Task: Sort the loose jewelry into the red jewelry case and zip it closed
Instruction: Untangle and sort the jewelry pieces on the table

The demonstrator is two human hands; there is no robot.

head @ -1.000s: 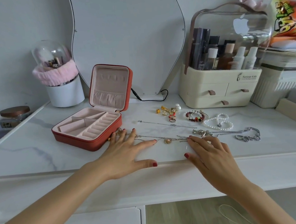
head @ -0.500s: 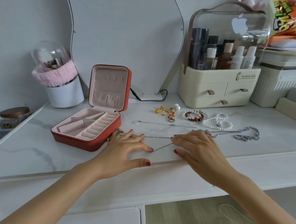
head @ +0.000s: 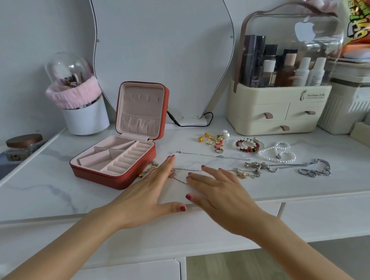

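White marble worktop: left hand and right hand, fingers spread flat, gather a thin chain, which probably next needs pinching up into the open red case.

Your left hand and right hand lie flat, palms down, fingers straight and spread, thumbs nearly touching, forearms angled inward.

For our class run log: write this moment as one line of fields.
case: red jewelry case open, compartments bare | left hand flat on thin chain | right hand flat beside it | jewelry unsorted
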